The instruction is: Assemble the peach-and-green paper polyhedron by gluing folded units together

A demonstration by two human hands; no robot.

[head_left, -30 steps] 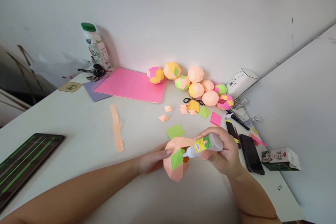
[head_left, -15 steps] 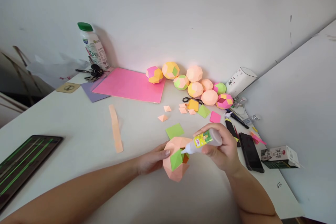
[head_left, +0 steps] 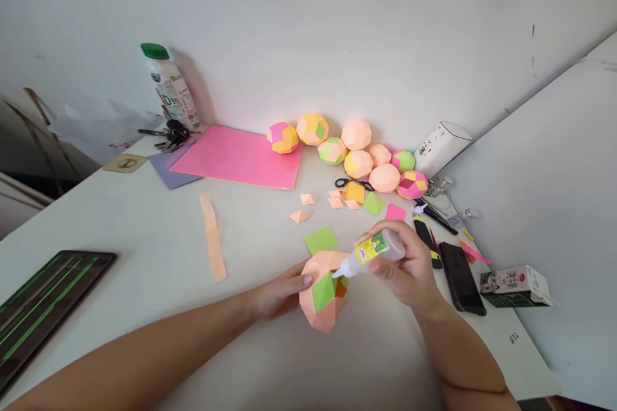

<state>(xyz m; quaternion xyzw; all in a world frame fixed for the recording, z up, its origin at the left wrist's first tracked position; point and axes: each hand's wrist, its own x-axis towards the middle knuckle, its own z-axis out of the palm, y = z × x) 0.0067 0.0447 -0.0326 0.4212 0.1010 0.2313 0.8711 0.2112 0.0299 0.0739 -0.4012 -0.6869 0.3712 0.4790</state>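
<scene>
My left hand (head_left: 283, 294) grips a faceted peach paper ball (head_left: 324, 321) from its left side, thumb on the near face. On the ball, a green paper piece (head_left: 324, 291) sits beside an opening that shows orange inside. My right hand (head_left: 405, 263) is wrapped round a glue bottle (head_left: 371, 252) with a yellow-green label. The bottle is tilted, its nozzle pointing down-left at the upper edge of the green piece; whether it touches, I cannot tell. Just behind the ball lies a green paper square (head_left: 321, 241).
Several paper balls (head_left: 357, 135) stand along the wall. Small peach paper pieces (head_left: 299, 217), scissors (head_left: 354, 184) and a peach strip (head_left: 213, 237) lie on the table. Pink sheets (head_left: 241, 157) and a white bottle (head_left: 171, 87) are back left, a tablet (head_left: 53, 308) left, a phone (head_left: 463, 279) right.
The glue bottle has shifted slightly left and up at its base, its nozzle moving a little along the green piece's edge. The paper ball stays almost still in my left hand.
</scene>
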